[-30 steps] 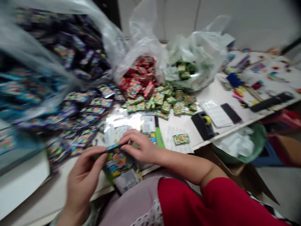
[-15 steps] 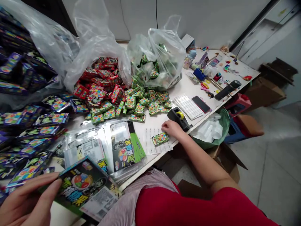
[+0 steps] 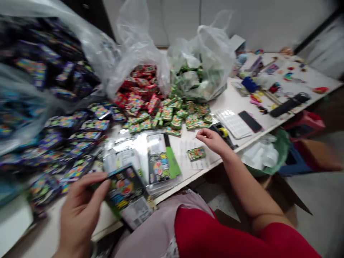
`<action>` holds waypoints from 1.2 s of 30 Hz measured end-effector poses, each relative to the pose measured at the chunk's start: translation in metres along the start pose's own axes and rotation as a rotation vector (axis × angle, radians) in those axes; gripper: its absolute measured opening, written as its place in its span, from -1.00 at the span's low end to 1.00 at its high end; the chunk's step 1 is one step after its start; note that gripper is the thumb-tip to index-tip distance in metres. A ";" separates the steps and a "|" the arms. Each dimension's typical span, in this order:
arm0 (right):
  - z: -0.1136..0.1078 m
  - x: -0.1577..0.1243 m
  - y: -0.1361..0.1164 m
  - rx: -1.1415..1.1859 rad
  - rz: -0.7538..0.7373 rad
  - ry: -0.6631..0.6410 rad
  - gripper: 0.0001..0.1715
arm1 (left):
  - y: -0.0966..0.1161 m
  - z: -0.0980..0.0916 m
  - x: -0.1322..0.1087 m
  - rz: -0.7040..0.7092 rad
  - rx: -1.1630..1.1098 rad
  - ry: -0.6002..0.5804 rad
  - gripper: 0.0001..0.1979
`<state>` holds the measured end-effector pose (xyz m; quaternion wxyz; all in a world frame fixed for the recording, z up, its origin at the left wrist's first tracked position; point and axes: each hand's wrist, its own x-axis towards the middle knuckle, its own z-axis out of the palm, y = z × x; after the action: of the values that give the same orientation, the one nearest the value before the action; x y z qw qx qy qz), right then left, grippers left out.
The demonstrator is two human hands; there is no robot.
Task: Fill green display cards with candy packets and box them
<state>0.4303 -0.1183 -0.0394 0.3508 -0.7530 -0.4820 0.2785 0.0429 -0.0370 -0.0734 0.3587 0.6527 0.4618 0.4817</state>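
My left hand (image 3: 84, 202) pinches the corner of a dark printed packet (image 3: 131, 195) with a coloured wheel and a pale barcode label on its face. Its lower part hangs over the table's front edge near my lap. My right hand (image 3: 211, 140) has its fingertips pressed together above the table; whatever is between them is too small to make out. Just below that hand, a small green candy box (image 3: 196, 153) lies on a white label sheet (image 3: 197, 165). A black tape dispenser (image 3: 224, 134) with yellow inside stands behind the right wrist. Clear-sleeved printed packets (image 3: 158, 161) lie between my hands.
Purple boxes (image 3: 88, 125) spread over the left side. Clear bags of red boxes (image 3: 142, 82) and green boxes (image 3: 185, 77) stand at the back. More label sheets (image 3: 231, 122), a phone (image 3: 249, 121) and small toys lie rightward. A green bag (image 3: 283, 150) hangs below the edge.
The view has swung left, so the table appears shifted right. My right hand has lifted slightly off the dispenser side, fingers still pinched. My left hand still holds the printed packet.
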 end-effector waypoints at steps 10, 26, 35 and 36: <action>0.109 0.010 -0.177 0.053 -0.508 -0.800 -0.90 | 0.038 0.006 -0.005 0.053 -0.091 -0.131 -0.96; 0.138 0.027 -0.185 -0.109 -0.296 -0.861 -0.87 | 0.030 0.010 -0.003 0.036 -0.141 -0.080 -0.89; 0.160 0.034 -0.157 0.348 0.315 -1.232 -0.85 | 0.031 0.004 -0.025 -0.250 -0.390 -0.177 -0.65; 0.160 0.032 -0.154 0.391 0.348 -1.265 -0.82 | 0.032 0.001 -0.032 -0.335 -0.469 -0.238 -0.62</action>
<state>0.2392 -0.0025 -0.0148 0.0815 -0.4350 -0.4071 0.7990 0.0481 -0.0774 -0.0538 0.6257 0.5188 0.3938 0.4294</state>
